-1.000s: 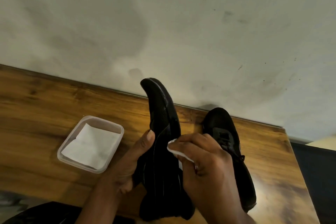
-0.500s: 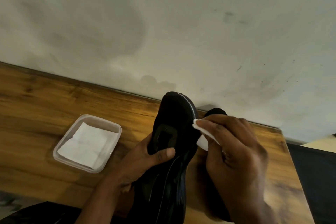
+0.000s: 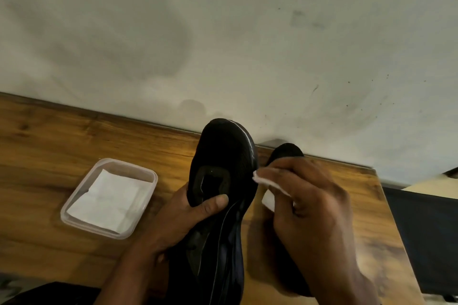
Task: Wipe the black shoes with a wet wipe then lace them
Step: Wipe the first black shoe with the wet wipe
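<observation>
Black shoe (image 3: 223, 156) raised, toe away, sole rim glossy. Folded white wipe (image 3: 265, 181) touches its right rim. Second shoe (image 3: 285, 152) just right, mostly hidden.

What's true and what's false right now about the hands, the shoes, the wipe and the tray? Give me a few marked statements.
1. The left hand grips the black shoe, thumb on its upper. True.
2. The right hand is empty. False: it pinches a white wipe at the held shoe's edge.
3. The clear tray holds a folded white sheet. True.
4. The second shoe lies left of the tray. False: it lies on the wooden table to the right of the held shoe, mostly hidden behind the right hand.
</observation>
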